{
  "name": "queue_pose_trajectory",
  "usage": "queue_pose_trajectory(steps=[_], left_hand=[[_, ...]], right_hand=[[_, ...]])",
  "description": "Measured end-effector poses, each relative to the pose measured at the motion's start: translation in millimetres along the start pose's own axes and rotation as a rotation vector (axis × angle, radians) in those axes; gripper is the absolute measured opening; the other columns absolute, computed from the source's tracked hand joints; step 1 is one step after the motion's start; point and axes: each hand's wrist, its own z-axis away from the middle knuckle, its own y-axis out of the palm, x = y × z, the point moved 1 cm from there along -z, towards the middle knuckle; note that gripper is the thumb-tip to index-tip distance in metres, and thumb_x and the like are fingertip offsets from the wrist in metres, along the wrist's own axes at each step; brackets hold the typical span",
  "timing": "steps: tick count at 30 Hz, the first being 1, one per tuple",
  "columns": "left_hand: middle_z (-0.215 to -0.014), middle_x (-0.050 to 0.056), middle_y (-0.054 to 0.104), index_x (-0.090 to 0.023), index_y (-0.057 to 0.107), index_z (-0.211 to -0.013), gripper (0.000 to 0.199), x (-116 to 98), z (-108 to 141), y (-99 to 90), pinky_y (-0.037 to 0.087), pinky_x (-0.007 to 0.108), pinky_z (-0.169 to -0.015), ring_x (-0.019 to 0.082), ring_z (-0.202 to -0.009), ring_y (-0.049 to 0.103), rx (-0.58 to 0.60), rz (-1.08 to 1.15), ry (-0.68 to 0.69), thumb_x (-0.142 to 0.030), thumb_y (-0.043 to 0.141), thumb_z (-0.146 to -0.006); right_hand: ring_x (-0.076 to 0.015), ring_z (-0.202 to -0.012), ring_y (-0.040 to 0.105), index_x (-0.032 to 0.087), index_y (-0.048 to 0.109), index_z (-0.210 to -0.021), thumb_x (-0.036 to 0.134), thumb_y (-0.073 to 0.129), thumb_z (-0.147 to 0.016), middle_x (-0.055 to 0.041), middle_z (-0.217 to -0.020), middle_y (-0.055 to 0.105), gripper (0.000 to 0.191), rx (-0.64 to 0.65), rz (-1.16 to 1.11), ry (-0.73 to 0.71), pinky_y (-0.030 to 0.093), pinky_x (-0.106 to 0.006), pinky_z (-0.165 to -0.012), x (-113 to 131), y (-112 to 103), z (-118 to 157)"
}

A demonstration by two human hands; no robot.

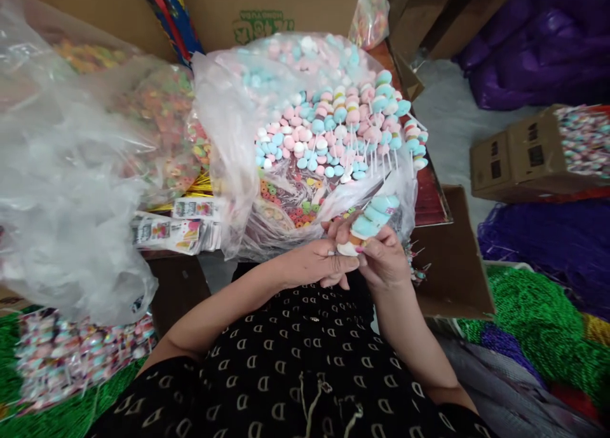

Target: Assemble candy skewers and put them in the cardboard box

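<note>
Just right of the frame's middle, our left hand and right hand both hold a stack of puffy blue, white and orange sweets in shiny clear wrap, fingers closed on its low end. We seem to be wrapping it; next likely calls for soft, snug pinching.

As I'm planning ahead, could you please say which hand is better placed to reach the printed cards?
Probably the left hand: the printed cards lie on its side, farther from the right hand, though both hold wrapped marshmallows.
</note>
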Motion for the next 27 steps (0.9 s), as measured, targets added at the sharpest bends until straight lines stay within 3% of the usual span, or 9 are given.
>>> queue_pose_trajectory(steps=[3,5,7,10,12,16,19,23,27], left_hand=[[-0.085,0.006,0.067,-0.018,0.066,-0.1,0.043,-6.8,4.6,-13.0,0.056,0.041,-0.088,0.02,-0.083,0.065,-0.278,-0.342,0.147,-0.06,0.06,-0.095],[-0.09,0.006,0.069,-0.019,0.066,-0.101,0.043,-10.2,7.0,-17.7,0.055,0.043,-0.094,0.023,-0.092,0.067,-0.357,-0.419,0.231,-0.061,0.06,-0.095],[-0.07,0.001,0.061,-0.018,0.064,-0.089,0.046,-10.1,10.0,-19.6,0.058,0.04,-0.082,0.018,-0.071,0.063,-0.216,-0.282,0.2,-0.064,0.058,-0.096],[-0.05,-0.01,0.036,-0.02,0.058,-0.079,0.05,-6.3,17.4,-20.4,0.058,0.034,-0.065,0.009,-0.044,0.041,0.125,0.113,0.12,-0.067,0.061,-0.093],[-0.049,-0.011,0.034,-0.02,0.057,-0.079,0.049,-5.0,23.1,-23.7,0.058,0.034,-0.064,0.009,-0.042,0.038,0.143,0.227,0.151,-0.067,0.062,-0.092],[-0.064,-0.001,0.057,-0.022,0.063,-0.091,0.035,-10.4,37.9,-40.7,0.056,0.036,-0.077,0.019,-0.067,0.061,-0.415,-0.12,0.313,-0.056,0.061,-0.097],[-0.079,0.005,0.067,-0.023,0.064,-0.093,0.023,-16.9,56.9,-55.6,0.052,0.036,-0.083,0.024,-0.084,0.066,-0.791,-0.405,0.404,-0.046,0.066,-0.094],[-0.069,0.001,0.063,-0.023,0.065,-0.087,0.02,-20.0,90.1,-77.1,0.046,0.029,-0.065,0.017,-0.065,0.056,-1.0,-0.349,0.479,-0.042,0.071,-0.093],[-0.059,-0.005,0.051,-0.023,0.064,-0.082,0.029,-25.7,121.7,-103.3,0.041,0.026,-0.052,0.011,-0.047,0.04,-1.173,0.073,0.687,-0.048,0.071,-0.093]], right_hand=[[-0.026,-0.095,0.076,0.028,0.075,-0.097,0.055,0.086,-0.077,-0.0043,-0.09,0.079,0.035,-0.118,-0.051,-0.032,0.064,-0.047,-0.091,1.1,7.4,-4.6],[-0.023,-0.09,0.077,0.03,0.074,-0.103,0.049,0.089,-0.076,-0.0019,-0.092,0.08,0.036,-0.186,-0.043,-0.071,0.066,-0.04,-0.085,4.5,9.8,-5.8],[-0.0226,-0.088,0.077,0.03,0.073,-0.108,0.047,0.091,-0.074,-0.0018,-0.096,0.081,0.042,-0.155,-0.013,-0.047,0.066,-0.037,-0.08,10.4,10.4,-6.3],[-0.0275,-0.089,0.078,0.027,0.072,-0.111,0.051,0.093,-0.071,-0.006,-0.096,0.081,0.051,0.051,0.032,0.095,0.066,-0.04,-0.07,19.7,13.6,-10.1],[-0.0294,-0.089,0.078,0.027,0.072,-0.109,0.051,0.092,-0.072,-0.0072,-0.094,0.081,0.048,0.089,0.074,0.119,0.066,-0.04,-0.065,22.1,21.5,-16.3],[-0.0296,-0.094,0.077,0.031,0.07,-0.109,0.051,0.088,-0.078,-0.0058,-0.096,0.079,0.041,-0.117,0.201,-0.063,0.067,-0.046,-0.075,12.5,55.2,-34.0],[-0.0302,-0.102,0.076,0.031,0.069,-0.119,0.054,0.084,-0.081,-0.0076,-0.102,0.078,0.047,-0.143,0.249,-0.104,0.066,-0.049,-0.086,2.5,87.6,-46.8],[-0.0266,-0.109,0.073,0.033,0.068,-0.128,0.058,0.076,-0.088,-0.0069,-0.114,0.077,0.048,0.045,0.318,-0.069,0.064,-0.045,-0.093,2.2,129.5,-67.2],[-0.0223,-0.112,0.072,0.03,0.071,-0.127,0.049,0.059,-0.102,-0.0042,-0.116,0.076,0.034,0.325,0.45,-0.088,0.062,-0.04,-0.093,-4.3,172.0,-97.5]])
